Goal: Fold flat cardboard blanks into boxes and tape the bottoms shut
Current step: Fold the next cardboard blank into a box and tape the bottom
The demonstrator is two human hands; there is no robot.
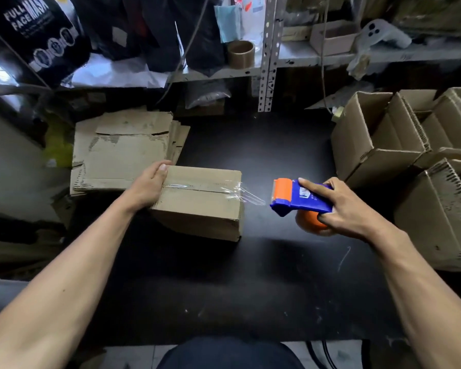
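A folded cardboard box [200, 206] stands bottom up on the black table [224, 283]. Clear tape [202, 187] runs along its middle seam and a loose end sticks out past the box's right edge. My left hand [149, 186] grips the box's left end, thumb on top. My right hand [349, 209] holds a blue and orange tape dispenser [298, 198] just right of the box, its orange roller facing the tape's loose end and a short way from it.
A stack of flat cardboard blanks [123, 150] lies at the back left. Several open folded boxes [410, 155] crowd the right side. Metal shelving [269, 57] with a brown tape roll [240, 54] and bags stands behind the table.
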